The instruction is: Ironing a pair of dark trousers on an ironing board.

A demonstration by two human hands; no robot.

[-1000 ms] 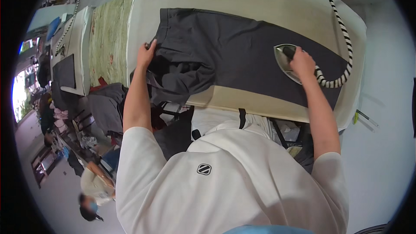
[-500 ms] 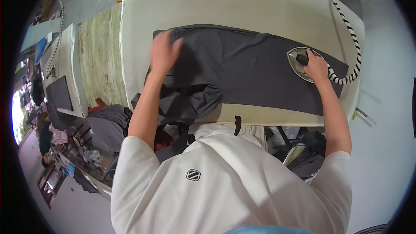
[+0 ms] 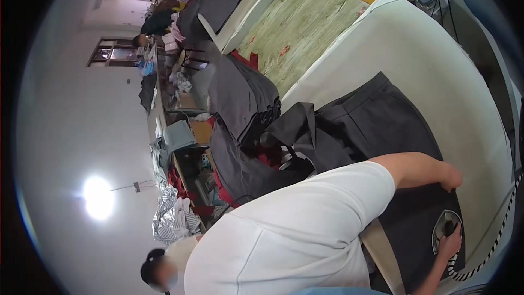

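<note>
Dark grey woven trousers (image 3: 376, 125) lie flat on the cream padded ironing table (image 3: 436, 54), where the left hand (image 3: 452, 177) presses the cloth taut while the right hand (image 3: 450, 240) grips the silver steam iron (image 3: 445, 226), best glided away from that bracing palm.

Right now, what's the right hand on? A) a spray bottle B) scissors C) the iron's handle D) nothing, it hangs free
C: the right hand grips the dark handle of the iron, which sits flat on the dark grey garment spread over the white ironing table. The striped cord runs off from it, and the left hand presses the cloth just above the iron.
</note>
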